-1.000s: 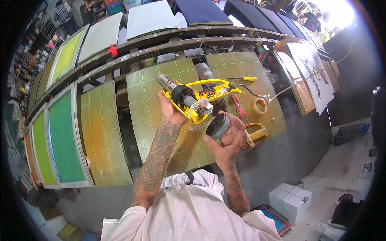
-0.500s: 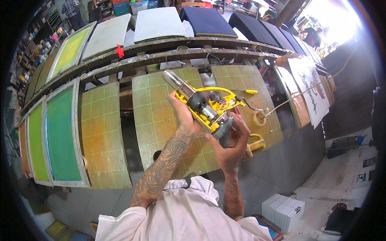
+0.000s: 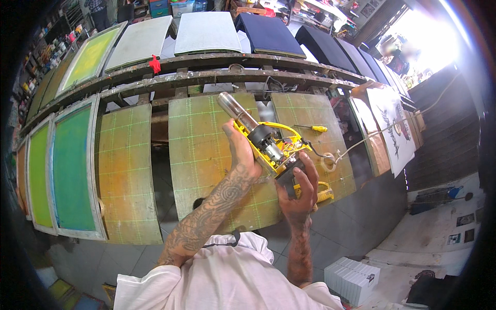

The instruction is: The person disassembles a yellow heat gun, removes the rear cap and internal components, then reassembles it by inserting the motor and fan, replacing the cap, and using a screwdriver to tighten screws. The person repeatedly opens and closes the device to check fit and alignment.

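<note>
An opened yellow heat gun (image 3: 264, 138) is held up over a gridded board, its metal nozzle tube pointing up and left. Its inner motor, black collar and wires lie exposed. My left hand (image 3: 242, 154) is closed round the yellow casing from the left and below. At the lower end, my right hand (image 3: 300, 197) has its thumb and fingers around the black end cap (image 3: 287, 174). Behind that hand lies a loose yellow casing half (image 3: 325, 192), partly hidden. A screwdriver with a yellow handle (image 3: 319, 128) rests on the board beyond.
A pale tape roll (image 3: 329, 163) sits on the gridded board (image 3: 196, 139), by the cord (image 3: 369, 135). Framed screens (image 3: 75, 170) lean at left. Dark rails (image 3: 206, 77) cross behind, with cloth-covered boards (image 3: 206, 32) past them. Printed sheets (image 3: 392, 124) lie at right.
The fingers of my right hand have shifted from a curled pinch to reaching up along the end cap. The heat gun sits slightly lower and further right in view; my left hand keeps its hold.
</note>
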Available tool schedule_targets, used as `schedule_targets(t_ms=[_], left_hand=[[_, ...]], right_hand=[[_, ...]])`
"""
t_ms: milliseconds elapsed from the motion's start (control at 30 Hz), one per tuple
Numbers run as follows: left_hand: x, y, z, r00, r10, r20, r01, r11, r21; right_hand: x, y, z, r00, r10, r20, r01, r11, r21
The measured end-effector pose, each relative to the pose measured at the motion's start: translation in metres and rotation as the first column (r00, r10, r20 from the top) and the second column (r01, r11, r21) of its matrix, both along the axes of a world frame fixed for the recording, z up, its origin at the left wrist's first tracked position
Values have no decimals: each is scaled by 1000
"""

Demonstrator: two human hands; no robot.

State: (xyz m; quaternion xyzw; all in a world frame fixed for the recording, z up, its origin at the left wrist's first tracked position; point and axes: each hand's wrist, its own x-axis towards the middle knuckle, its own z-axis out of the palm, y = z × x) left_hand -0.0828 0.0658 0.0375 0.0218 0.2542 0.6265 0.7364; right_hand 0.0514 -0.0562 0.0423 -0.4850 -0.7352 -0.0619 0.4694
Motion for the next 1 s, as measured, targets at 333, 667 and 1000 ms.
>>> schedule_targets(t_ms=[333,667,1000], left_hand=[[3,-14,13,999,-28,39,29,999,-21],[3,-24,43,999,-36,-13,37,997,67],[1,-6,11,972,-175,158,167,984,63]], right_hand=[[-1,-2,2,913,182,-366,-197,980,-2],[10,-24,18,596,157,-788,-217,976,30],[22,-41,29,30,220,-975,-364,911,194]])
